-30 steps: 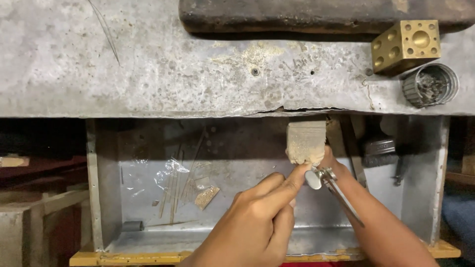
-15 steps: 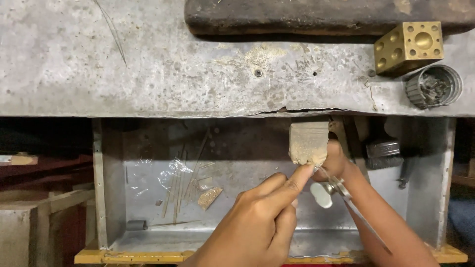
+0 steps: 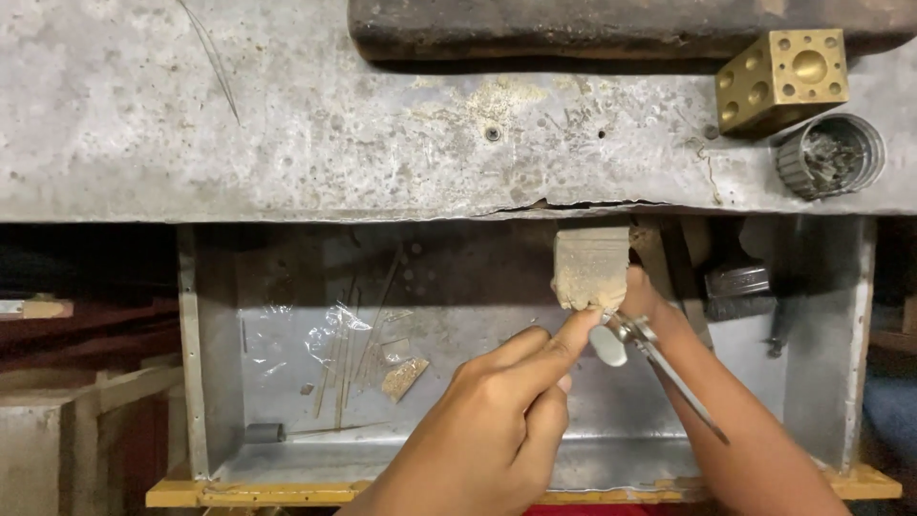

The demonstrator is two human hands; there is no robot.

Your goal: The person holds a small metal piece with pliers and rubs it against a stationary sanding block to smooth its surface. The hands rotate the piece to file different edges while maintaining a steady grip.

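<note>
My left hand [image 3: 497,420] reaches up from the bottom centre. Its index fingertip and thumb are pinched together at the lower edge of a worn wooden block [image 3: 592,266] that juts out under the bench top. I cannot see whether anything is pinched between them. My right hand [image 3: 650,296] sits just right of the block, gripping a slim metal plier-like tool [image 3: 669,373]. The tool's tip meets my left fingertip. A small pale oval piece [image 3: 607,346] hangs at the tool's tip.
A scratched metal bench top [image 3: 287,115] carries a brass cube with round hollows [image 3: 783,78] and a round tin of small metal bits [image 3: 829,155]. Below, a metal tray [image 3: 205,382] holds thin wires, scraps [image 3: 403,377] and crumpled plastic. A dark hammer head [image 3: 735,282] hangs at right.
The tool tip with the pale oval piece dipped down half a second ago and has come back up to the block's lower edge. My left hand barely moved.
</note>
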